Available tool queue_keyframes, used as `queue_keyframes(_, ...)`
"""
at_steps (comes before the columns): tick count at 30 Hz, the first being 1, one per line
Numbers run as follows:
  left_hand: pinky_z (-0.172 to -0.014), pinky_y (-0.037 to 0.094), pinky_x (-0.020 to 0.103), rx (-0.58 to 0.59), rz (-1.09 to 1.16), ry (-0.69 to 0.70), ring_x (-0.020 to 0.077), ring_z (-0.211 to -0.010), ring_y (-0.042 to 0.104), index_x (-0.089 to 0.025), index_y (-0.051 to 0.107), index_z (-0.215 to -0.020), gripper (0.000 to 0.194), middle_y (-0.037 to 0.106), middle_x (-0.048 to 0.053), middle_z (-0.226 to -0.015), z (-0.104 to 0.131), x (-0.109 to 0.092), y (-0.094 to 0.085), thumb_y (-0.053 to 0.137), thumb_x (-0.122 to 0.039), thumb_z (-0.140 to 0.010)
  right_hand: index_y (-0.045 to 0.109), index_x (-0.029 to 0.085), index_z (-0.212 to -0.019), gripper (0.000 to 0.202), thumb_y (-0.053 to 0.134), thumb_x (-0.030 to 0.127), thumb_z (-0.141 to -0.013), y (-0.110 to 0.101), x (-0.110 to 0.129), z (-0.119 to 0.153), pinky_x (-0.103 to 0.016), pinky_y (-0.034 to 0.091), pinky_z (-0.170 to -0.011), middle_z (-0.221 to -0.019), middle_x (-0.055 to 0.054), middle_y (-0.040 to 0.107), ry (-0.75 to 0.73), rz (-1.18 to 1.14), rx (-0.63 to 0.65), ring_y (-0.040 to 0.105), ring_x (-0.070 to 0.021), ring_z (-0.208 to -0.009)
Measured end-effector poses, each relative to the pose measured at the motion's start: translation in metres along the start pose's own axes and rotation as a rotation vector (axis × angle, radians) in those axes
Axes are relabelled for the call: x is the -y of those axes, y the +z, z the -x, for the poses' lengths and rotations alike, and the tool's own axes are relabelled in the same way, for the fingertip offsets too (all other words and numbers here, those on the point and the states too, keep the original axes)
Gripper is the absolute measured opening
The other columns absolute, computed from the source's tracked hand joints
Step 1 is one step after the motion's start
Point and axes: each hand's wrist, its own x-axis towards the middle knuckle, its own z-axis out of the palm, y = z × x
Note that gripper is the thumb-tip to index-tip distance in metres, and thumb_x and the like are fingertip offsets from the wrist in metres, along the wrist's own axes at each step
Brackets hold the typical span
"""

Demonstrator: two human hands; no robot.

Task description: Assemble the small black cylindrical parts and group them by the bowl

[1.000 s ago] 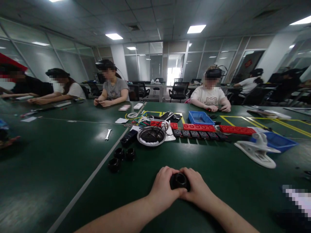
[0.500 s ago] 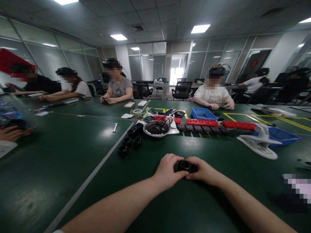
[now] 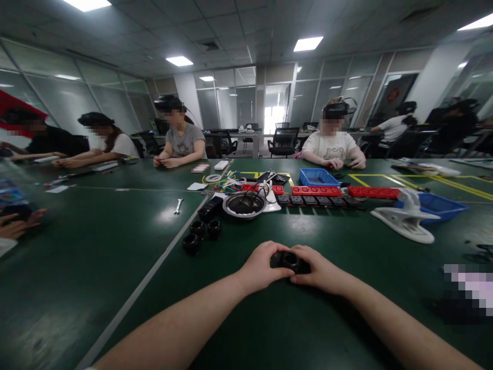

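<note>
Both of my hands grip one small black ring-shaped part (image 3: pixel 289 260) low over the green table (image 3: pixel 115 257). My left hand (image 3: pixel 262 267) wraps its left side and my right hand (image 3: pixel 319 270) closes on its right side, so only the top of the part shows. Three more black ring parts (image 3: pixel 198 235) lie in a cluster on the table to the front left of my hands. A round metal bowl (image 3: pixel 244 204) with dark pieces and wires in it stands beyond them.
Red and black power strips (image 3: pixel 327 195), two blue bins (image 3: pixel 318 177), a white clamp stand (image 3: pixel 404 218), a small wrench (image 3: pixel 177 206) and cables lie mid-table. Several people sit along the far and left sides; a person's hand (image 3: pixel 15 223) rests at the left edge.
My arms have stretched forward, carrying the black part farther from me across the table. The view has shifted slightly; both hands keep their grip.
</note>
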Motion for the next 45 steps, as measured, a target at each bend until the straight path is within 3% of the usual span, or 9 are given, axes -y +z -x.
queue_keyframes(6,-0.076,0.039,0.028,0.021,-0.037,0.045,0.0182,-0.087,0.05,-0.024,0.055,-0.106,0.041,0.054,0.001,-0.091,-0.001,-0.004,-0.002,0.068,-0.029,-0.067,0.058,0.018,-0.085,0.031,0.069,0.033,-0.06,0.0,-0.006,-0.004,-0.028,0.039,-0.066,-0.082,-0.001,0.057,0.082,-0.111,0.019,0.052,-0.0192,-0.078)
queue_keyframes(14,-0.075,0.039,0.031,-0.168,-0.108,-0.116,0.02,-0.087,0.049,-0.019,0.055,-0.089,0.037,0.053,0.002,-0.088,0.002,-0.006,0.009,0.073,-0.028,-0.058,0.05,0.017,-0.078,0.023,0.062,0.03,-0.062,0.025,0.009,-0.006,-0.029,0.034,-0.061,-0.075,-0.004,0.056,0.206,0.294,-0.244,0.05,-0.0196,-0.07)
queue_keyframes(18,-0.076,0.04,0.03,-0.09,-0.083,-0.05,0.0195,-0.089,0.05,-0.021,0.056,-0.095,0.037,0.054,0.002,-0.091,0.002,-0.005,0.004,0.071,-0.029,-0.063,0.05,0.018,-0.103,0.045,0.065,0.031,-0.062,0.011,0.006,-0.004,-0.034,0.037,-0.076,-0.097,-0.006,0.057,0.052,0.029,-0.084,0.05,-0.0225,-0.089)
queue_keyframes(23,-0.077,0.04,0.028,0.016,-0.058,0.037,0.0186,-0.091,0.05,-0.022,0.056,-0.103,0.04,0.057,0.002,-0.095,0.0,-0.002,-0.003,0.069,-0.032,-0.066,0.057,0.017,-0.096,0.029,0.058,0.028,-0.069,-0.007,-0.001,-0.003,-0.031,0.04,-0.076,-0.091,-0.003,0.06,0.028,-0.299,0.128,0.054,-0.0201,-0.085)
queue_keyframes(32,-0.072,0.04,0.029,-0.095,-0.118,-0.049,0.0191,-0.085,0.051,-0.02,0.057,-0.093,0.04,0.056,0.002,-0.088,0.001,-0.001,0.003,0.073,-0.034,-0.06,0.05,0.016,-0.073,0.03,0.066,0.037,-0.06,0.021,0.005,-0.004,-0.029,0.04,-0.057,-0.07,-0.002,0.054,0.226,0.074,-0.185,0.051,-0.0192,-0.066)
queue_keyframes(35,-0.072,0.04,0.03,-0.148,-0.128,-0.086,0.0198,-0.085,0.05,-0.019,0.056,-0.088,0.039,0.055,0.002,-0.088,0.002,-0.001,0.005,0.074,-0.035,-0.058,0.052,0.014,-0.087,0.039,0.067,0.035,-0.058,0.025,0.009,-0.005,-0.035,0.04,-0.067,-0.082,-0.007,0.057,0.205,0.199,-0.262,0.052,-0.0233,-0.077)
queue_keyframes(39,-0.073,0.039,0.029,-0.09,-0.091,-0.02,0.0193,-0.087,0.049,-0.019,0.056,-0.091,0.035,0.054,0.002,-0.089,0.001,-0.002,0.0,0.071,-0.032,-0.062,0.046,0.017,-0.114,0.059,0.068,0.028,-0.059,0.01,0.007,-0.002,-0.04,0.037,-0.085,-0.109,-0.008,0.055,0.066,-0.076,-0.068,0.05,-0.0248,-0.098)
queue_keyframes(42,-0.069,0.041,0.026,0.018,-0.002,-0.006,0.0161,-0.082,0.05,-0.021,0.056,-0.099,0.036,0.053,0.002,-0.092,0.0,-0.003,-0.004,0.069,-0.027,-0.066,0.052,0.019,-0.109,0.043,0.061,0.023,-0.067,-0.005,0.001,-0.001,-0.037,0.039,-0.085,-0.105,-0.004,0.058,0.044,-0.33,0.13,0.053,-0.0212,-0.095)
queue_keyframes(45,-0.067,0.041,0.024,0.047,0.015,0.0,0.0144,-0.078,0.05,-0.022,0.053,-0.108,0.044,0.051,0.002,-0.093,-0.001,-0.002,-0.006,0.068,-0.024,-0.066,0.056,0.017,-0.099,0.032,0.061,0.021,-0.067,-0.007,-0.002,-0.001,-0.033,0.042,-0.079,-0.095,-0.002,0.061,0.069,-0.389,0.142,0.055,-0.0193,-0.088)
